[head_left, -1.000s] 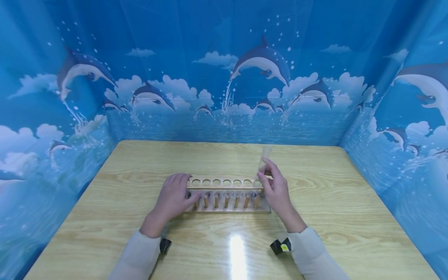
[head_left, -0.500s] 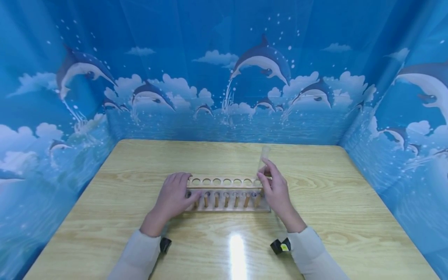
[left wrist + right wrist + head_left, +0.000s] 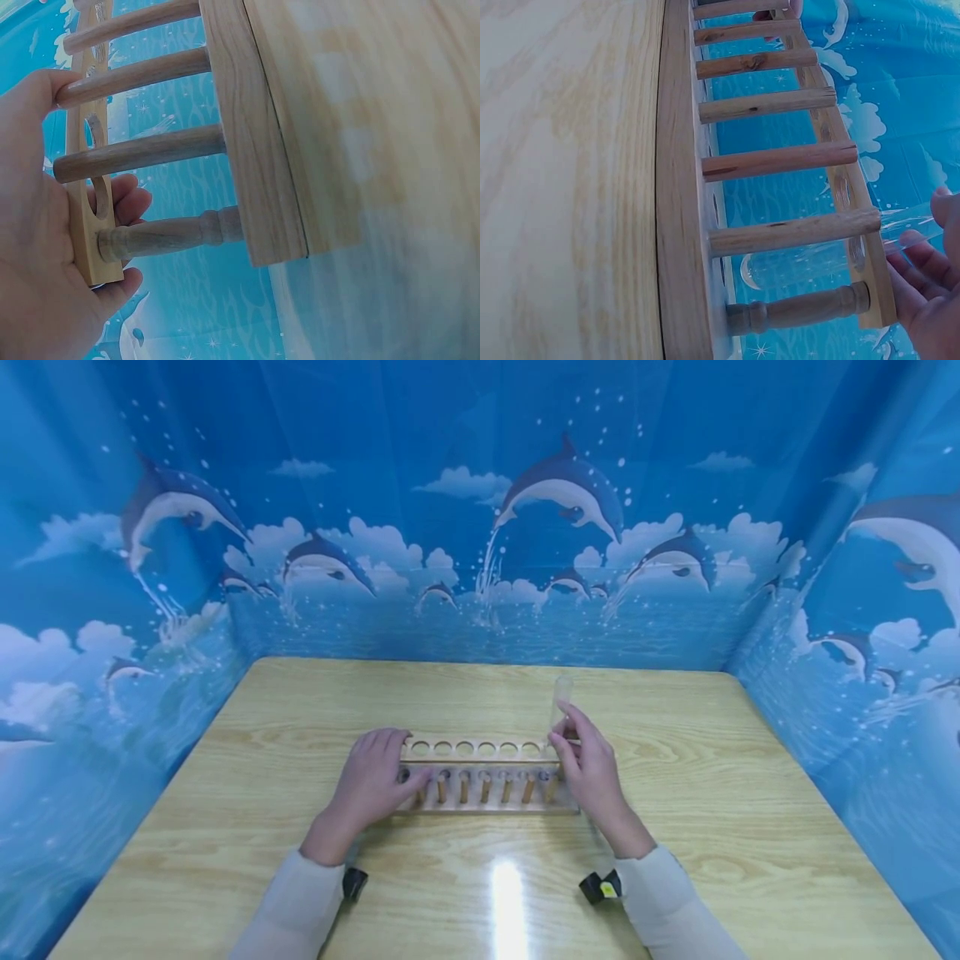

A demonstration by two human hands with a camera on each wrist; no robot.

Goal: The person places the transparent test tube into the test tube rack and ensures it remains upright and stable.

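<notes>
A wooden test tube rack point(image 3: 480, 762) stands across the middle of the table, its top rail pierced by a row of round holes. At its left end my left hand point(image 3: 371, 781) grips the top rail point(image 3: 94, 244), thumb toward me and fingertips behind. My right hand point(image 3: 592, 764), at the other end, holds a clear glass test tube point(image 3: 563, 689) between thumb and fingers. In the right wrist view, the tube's rounded bottom point(image 3: 754, 271) is through the end hole of the top rail, above the base point(image 3: 682, 187). Much of its middle is hidden by the fingers in the head view.
Several upright wooden pegs point(image 3: 486, 790) line the near side of the rack. The wood-grain table point(image 3: 750, 827) extends on both sides. A blue curtain printed with dolphins point(image 3: 480, 635) encloses the back and sides.
The top of the test tube has swung slightly left and stands more upright; my right fingers have shifted a little left with it. The left hand keeps its grip on the rack.
</notes>
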